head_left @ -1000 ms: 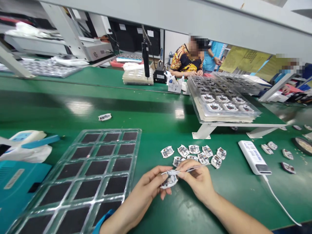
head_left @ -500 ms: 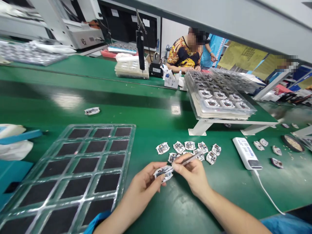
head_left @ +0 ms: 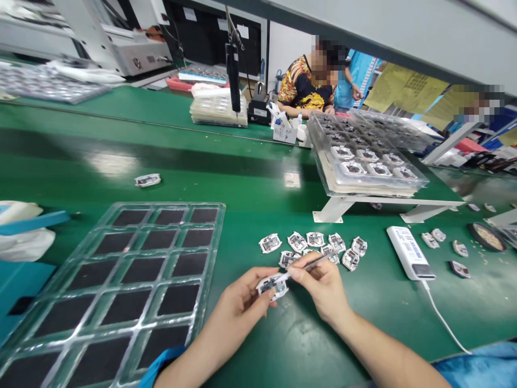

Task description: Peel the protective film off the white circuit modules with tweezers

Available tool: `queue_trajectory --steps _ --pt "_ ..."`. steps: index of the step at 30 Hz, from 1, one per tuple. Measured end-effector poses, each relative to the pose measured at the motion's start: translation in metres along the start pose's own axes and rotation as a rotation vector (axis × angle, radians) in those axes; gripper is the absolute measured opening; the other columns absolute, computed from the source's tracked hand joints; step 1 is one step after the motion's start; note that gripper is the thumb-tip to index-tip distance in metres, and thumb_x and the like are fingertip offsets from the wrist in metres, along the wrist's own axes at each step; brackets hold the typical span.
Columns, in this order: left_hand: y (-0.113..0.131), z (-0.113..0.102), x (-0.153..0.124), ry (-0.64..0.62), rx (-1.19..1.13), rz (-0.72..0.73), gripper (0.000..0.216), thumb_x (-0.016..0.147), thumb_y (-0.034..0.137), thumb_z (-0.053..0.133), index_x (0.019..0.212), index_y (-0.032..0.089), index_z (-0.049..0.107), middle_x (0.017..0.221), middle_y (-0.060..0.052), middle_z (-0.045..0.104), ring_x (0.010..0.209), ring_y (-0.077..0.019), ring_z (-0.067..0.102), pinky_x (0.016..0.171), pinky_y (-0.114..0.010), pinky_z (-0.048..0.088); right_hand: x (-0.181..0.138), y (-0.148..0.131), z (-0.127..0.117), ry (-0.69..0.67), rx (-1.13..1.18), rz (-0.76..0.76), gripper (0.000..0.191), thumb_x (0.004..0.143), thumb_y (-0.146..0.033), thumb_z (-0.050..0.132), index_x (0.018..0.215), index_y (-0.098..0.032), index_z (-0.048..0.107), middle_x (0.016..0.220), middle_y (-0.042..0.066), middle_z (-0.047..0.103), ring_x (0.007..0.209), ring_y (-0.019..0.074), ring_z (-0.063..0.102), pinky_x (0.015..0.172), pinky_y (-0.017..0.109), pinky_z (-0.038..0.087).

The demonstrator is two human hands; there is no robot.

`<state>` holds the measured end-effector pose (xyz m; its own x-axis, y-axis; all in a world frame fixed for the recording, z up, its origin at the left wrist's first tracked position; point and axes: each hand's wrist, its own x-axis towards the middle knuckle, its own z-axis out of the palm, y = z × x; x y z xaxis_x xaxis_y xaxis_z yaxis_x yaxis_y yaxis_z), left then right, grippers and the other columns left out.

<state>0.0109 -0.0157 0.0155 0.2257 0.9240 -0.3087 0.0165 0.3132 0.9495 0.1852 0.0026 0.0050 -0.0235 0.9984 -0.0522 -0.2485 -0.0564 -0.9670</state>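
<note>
Between the thumb and fingers of my left hand (head_left: 242,304) is a small white casing with electronic parts inside (head_left: 266,285), its open face turned up. My right hand (head_left: 323,283) is closed on a pair of metal tweezers (head_left: 315,262), and their tip reaches the inside of the casing. Whether the tip pinches anything is too small to tell. Just beyond my hands, several similar casings (head_left: 315,239) lie in a loose group on the green bench (head_left: 319,345).
A clear compartment tray with dark pads (head_left: 139,269) lies at left. A white box with a cable (head_left: 409,253) lies at right. Filled trays (head_left: 363,161) rest on a raised stand (head_left: 335,210). An electric screwdriver (head_left: 233,75) hangs ahead. A co-worker (head_left: 307,86) sits across the bench.
The tweezers have shifted slightly within the casing, their tip now showing more clearly. My hands stay nearly in place, and the whole view has moved a little.
</note>
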Motion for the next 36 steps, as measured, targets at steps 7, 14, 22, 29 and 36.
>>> queue_trajectory --steps 7,14,22,29,36 --pt "0.001 0.0 -0.001 -0.025 0.018 0.007 0.036 0.075 0.037 0.066 0.104 0.017 0.064 0.075 -0.002 0.067 0.067 -0.0189 0.064 0.057 -0.027 0.047 0.0 0.0 -0.001 -0.014 0.009 0.014 0.015 0.068 -0.027 0.086 0.071 -0.021 0.072 0.065 -0.002 0.071 0.061 0.0109 0.062 0.06 0.021 0.049" --pt "0.001 0.0 0.0 -0.024 0.002 -0.001 0.037 0.075 0.037 0.068 0.105 0.016 0.066 0.073 -0.002 0.067 0.066 -0.0187 0.062 0.056 -0.026 0.046 0.001 0.0 -0.002 -0.048 -0.002 -0.015 0.011 0.072 -0.024 0.084 0.072 -0.022 0.072 0.068 -0.002 0.073 0.064 0.0117 0.066 0.063 0.022 0.05" --pt "0.002 0.001 -0.002 0.032 -0.051 -0.008 0.035 0.077 0.041 0.069 0.103 0.017 0.07 0.081 -0.003 0.07 0.064 -0.0153 0.058 0.059 -0.026 0.045 -0.004 0.001 0.0 -0.047 -0.091 -0.13 0.007 0.075 -0.02 0.08 0.075 -0.022 0.073 0.07 -0.002 0.073 0.065 0.0123 0.066 0.063 0.022 0.051" --pt "-0.008 0.004 0.001 0.099 -0.082 0.007 0.036 0.077 0.045 0.07 0.099 0.016 0.07 0.07 0.0 0.065 0.057 -0.0129 0.052 0.054 -0.025 0.042 -0.011 0.005 0.005 -0.025 -0.153 -0.19 0.005 0.079 -0.02 0.077 0.077 -0.022 0.073 0.071 -0.001 0.074 0.066 0.0138 0.068 0.063 0.023 0.053" --pt "-0.009 0.006 0.002 0.106 -0.128 -0.042 0.037 0.079 0.048 0.068 0.097 0.017 0.069 0.065 0.002 0.059 0.056 -0.0122 0.049 0.054 -0.024 0.038 -0.012 0.002 0.004 -0.063 -0.249 -0.358 0.01 0.079 -0.013 0.076 0.081 -0.023 0.074 0.08 0.001 0.075 0.079 0.0166 0.071 0.078 0.029 0.055"
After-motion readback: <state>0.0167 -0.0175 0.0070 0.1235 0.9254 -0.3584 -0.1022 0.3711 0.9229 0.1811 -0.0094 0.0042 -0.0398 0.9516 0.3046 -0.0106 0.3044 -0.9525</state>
